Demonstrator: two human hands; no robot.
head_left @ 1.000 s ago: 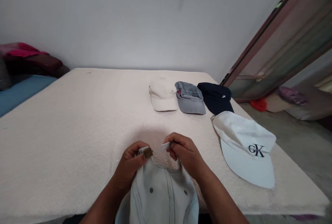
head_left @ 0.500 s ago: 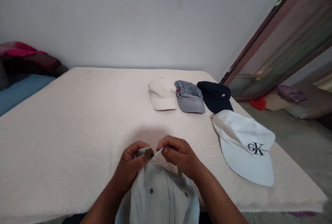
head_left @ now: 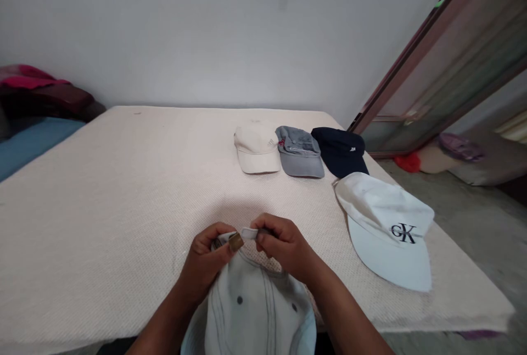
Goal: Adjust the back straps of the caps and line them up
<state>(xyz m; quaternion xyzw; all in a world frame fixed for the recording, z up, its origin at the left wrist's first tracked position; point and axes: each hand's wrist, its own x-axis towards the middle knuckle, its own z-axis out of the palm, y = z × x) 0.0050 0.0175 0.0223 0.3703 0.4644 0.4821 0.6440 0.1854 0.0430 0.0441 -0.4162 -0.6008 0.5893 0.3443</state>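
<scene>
A pale cap (head_left: 251, 311) with dark eyelets and grey seams is held at the near table edge, its back opening facing up and away. My left hand (head_left: 208, 256) is closed on the buckle side of its back strap, thumb by the brass-coloured buckle (head_left: 236, 242). The loose strap end (head_left: 248, 232) is pinched in my right hand (head_left: 282, 242), its tip sticking out toward the buckle. Buckle and strap tip are apart. To the right lies a white cap (head_left: 387, 229) with black letters on its front.
Along the far side sit a cream cap (head_left: 257, 149), a grey cap (head_left: 300, 152) and a navy cap (head_left: 340, 152). They rest on a table (head_left: 123, 207) with a cream textured cover. Behind it stands a white wall (head_left: 185, 37); a pink cloth (head_left: 33, 78) lies far left.
The strap end in my right hand has come away from the buckle, and a gap now shows between them. My left hand stays about where it was.
</scene>
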